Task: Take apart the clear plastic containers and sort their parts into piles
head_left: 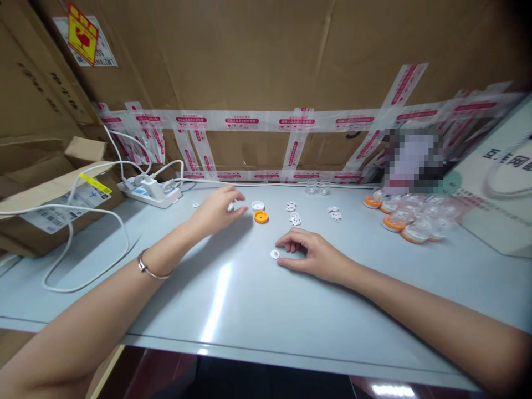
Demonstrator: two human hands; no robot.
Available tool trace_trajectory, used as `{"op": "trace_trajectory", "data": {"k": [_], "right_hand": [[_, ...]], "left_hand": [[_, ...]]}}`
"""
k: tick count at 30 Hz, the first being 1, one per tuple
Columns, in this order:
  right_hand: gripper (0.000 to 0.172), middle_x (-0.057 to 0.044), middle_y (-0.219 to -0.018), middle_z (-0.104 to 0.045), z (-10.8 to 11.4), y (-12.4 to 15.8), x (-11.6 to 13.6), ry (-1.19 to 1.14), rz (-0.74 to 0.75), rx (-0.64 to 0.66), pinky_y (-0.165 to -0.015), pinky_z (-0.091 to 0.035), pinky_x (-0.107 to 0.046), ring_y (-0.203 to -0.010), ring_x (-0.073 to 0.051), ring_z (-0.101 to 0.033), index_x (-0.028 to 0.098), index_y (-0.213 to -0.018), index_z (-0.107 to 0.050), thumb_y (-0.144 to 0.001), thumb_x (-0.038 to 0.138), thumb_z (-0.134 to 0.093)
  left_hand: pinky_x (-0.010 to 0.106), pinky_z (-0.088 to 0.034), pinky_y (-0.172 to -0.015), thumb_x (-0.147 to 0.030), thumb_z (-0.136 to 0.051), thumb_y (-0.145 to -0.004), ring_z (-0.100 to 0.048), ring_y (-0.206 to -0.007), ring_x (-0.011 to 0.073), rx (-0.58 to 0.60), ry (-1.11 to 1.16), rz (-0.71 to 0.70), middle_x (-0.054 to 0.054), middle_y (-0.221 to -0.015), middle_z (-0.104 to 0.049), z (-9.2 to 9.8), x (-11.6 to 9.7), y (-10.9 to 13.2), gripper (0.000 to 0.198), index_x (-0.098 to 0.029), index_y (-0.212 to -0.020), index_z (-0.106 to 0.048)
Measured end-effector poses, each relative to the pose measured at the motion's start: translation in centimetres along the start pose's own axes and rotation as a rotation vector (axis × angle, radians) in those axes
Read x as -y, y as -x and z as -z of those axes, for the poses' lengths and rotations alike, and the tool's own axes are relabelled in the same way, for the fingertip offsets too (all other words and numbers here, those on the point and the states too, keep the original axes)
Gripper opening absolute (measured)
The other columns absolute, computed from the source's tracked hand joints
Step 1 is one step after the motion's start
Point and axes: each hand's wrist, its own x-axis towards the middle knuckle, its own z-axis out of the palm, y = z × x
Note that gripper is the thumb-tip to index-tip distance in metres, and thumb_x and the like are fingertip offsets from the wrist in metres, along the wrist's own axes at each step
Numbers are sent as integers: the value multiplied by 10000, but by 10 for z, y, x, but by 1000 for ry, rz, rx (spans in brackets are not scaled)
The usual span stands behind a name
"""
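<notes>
My left hand [216, 210] reaches forward over the pale blue table [249, 310], fingers stretched toward a white ring cap [258, 205] and an orange round cap [261, 216]; a small white piece shows under its fingertips. My right hand [310, 254] rests on the table with fingers loosely curled, fingertips beside a small white disc [275, 254]. Neither hand visibly grips anything. Small white plastic parts [295, 219] lie just beyond the right hand.
A cluster of clear containers with orange bases [409, 219] sits at the right rear. Two clear cups [316, 187] stand by the taped cardboard wall. A white power strip [152, 192] with cables lies at the left rear, beside cardboard boxes [50, 199].
</notes>
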Motion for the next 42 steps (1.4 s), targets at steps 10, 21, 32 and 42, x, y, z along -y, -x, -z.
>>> {"op": "trace_trajectory", "data": {"k": [10,21,32,42], "right_hand": [[157,-12,-762,-521,-1,-1,-1,4,39,3,-659,-435,-235,-704,-116,-507,183,-878,-609,-738,255,-606],[168,-23,-779,-547,1,0,2,21,51,29,-658,-444,-241,-712,-127,-526,191,-888,-614,-755,289,-589],[201,-115,-945,-599,113,0,-36,710,-140,-405,-784,-416,-346,-879,-232,-551,168,-891,-611,-841,243,-431],[262,-203,-837,-622,142,19,-91,1110,-568,-127,-579,-335,-332,-741,-284,-578,88,-873,-606,-833,208,-376]], "left_hand": [[231,-419,-723,-233,-531,-827,-555,-780,129,357,345,-334,45,-849,-593,-19,-60,21,126,-155,-877,-617],[221,-415,-721,-168,-547,-809,-546,-775,120,353,421,-312,33,-827,-579,-22,-58,20,96,-159,-860,-627],[225,-407,-689,-187,-522,-824,-527,-753,119,382,394,-293,33,-850,-558,-18,-56,21,98,-167,-855,-612],[230,-414,-715,-183,-506,-832,-537,-764,119,374,392,-317,33,-844,-561,-18,-55,21,112,-166,-821,-616]]}}
